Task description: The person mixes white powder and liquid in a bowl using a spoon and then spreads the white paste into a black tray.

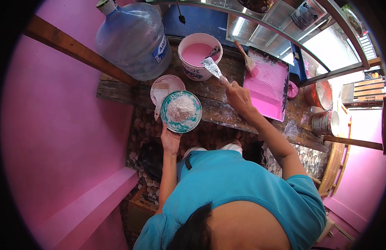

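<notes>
My left hand (171, 141) grips the near edge of a shallow round green dish (170, 124), which carries a heap of whitish powder (181, 107). In my right hand (239, 99) is a putty knife (211, 67), its fingers closed round the handle. The knife's pale-smeared blade points up and left, at the near right rim of a white bucket (193, 73) of pink paint. A dark handle-like tool (213, 51) leans inside that bucket. Partly behind the dish, a pale-coated paintbrush (160, 95) lies across a round pink-white lid (174, 81).
A large blue water jug (132, 41) stands at the back left. Right of the bucket, a paint tray (271, 113) holds pink paint and a brush (250, 66). Two used cans (317, 95) sit at the bench's (218, 109) right end. A glass-fronted case (268, 25) rises behind.
</notes>
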Demonstrator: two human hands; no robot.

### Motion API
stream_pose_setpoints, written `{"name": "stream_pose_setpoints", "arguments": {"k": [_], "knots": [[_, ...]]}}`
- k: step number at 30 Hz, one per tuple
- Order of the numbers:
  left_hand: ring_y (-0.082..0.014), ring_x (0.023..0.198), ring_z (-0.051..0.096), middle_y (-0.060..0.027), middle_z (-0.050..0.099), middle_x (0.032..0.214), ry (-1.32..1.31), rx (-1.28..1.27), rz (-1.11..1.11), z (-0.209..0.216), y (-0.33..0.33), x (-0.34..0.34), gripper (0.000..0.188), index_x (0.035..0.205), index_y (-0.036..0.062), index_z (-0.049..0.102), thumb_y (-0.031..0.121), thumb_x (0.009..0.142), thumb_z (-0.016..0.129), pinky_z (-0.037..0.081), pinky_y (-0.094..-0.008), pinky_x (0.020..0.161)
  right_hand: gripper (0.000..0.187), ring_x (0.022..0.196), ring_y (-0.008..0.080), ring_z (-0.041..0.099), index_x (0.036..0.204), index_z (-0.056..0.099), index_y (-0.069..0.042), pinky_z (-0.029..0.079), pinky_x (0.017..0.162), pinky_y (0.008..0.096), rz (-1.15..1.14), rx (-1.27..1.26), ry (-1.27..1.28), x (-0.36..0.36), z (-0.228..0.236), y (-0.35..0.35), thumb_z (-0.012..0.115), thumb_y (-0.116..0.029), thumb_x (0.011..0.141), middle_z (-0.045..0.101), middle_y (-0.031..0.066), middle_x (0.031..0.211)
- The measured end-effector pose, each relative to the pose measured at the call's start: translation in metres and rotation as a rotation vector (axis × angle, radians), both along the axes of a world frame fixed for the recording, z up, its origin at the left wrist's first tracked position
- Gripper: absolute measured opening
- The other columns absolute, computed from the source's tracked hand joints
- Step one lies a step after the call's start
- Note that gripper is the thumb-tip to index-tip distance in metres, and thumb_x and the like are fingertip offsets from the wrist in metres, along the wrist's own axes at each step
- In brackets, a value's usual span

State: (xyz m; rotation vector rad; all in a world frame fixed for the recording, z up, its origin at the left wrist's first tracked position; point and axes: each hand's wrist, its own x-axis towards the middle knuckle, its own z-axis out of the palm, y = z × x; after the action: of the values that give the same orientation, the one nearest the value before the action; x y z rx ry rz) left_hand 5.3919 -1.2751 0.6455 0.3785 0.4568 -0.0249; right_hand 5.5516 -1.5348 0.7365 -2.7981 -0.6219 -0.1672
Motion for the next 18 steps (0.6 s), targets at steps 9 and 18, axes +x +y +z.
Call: {"name": "stream_pose_setpoints", "arguments": {"k": [9, 18], "knots": [[-0.0259, 0.122, 0.043, -0.0087, 0.041, 0.136, -0.012, -0.06, 0.026, -0.005, 0.004, -0.003, 0.045, 0.134, 0.0096, 0.036, 0.034, 0.097, 0.036, 0.041, -0.0438, 0.097, 0.033, 0.048, 0.0109, 0.049, 0.122, 0.051, -0.009, 0.04, 0.044, 0.0276, -0.006, 0.795, 0.54, -0.02, 0.015, -0.026, 0.051, -0.019, 0.09, 0.054, -0.0006, 0.067], [-0.0273, 0.123, 0.042, -0.0093, 0.04, 0.137, 0.029, -0.02, -0.061, -0.003, 0.003, 0.012, 0.045, 0.134, 0.0098, 0.035, 0.034, 0.096, 0.037, 0.04, -0.0451, 0.098, 0.03, 0.048, 0.0018, 0.042, 0.116, 0.053, -0.008, 0.033, 0.042, 0.0162, -0.264, 1.637, 1.217, 0.02, -0.048, -0.022, 0.046, -0.028, 0.095, 0.055, -0.0027, 0.073]]}}
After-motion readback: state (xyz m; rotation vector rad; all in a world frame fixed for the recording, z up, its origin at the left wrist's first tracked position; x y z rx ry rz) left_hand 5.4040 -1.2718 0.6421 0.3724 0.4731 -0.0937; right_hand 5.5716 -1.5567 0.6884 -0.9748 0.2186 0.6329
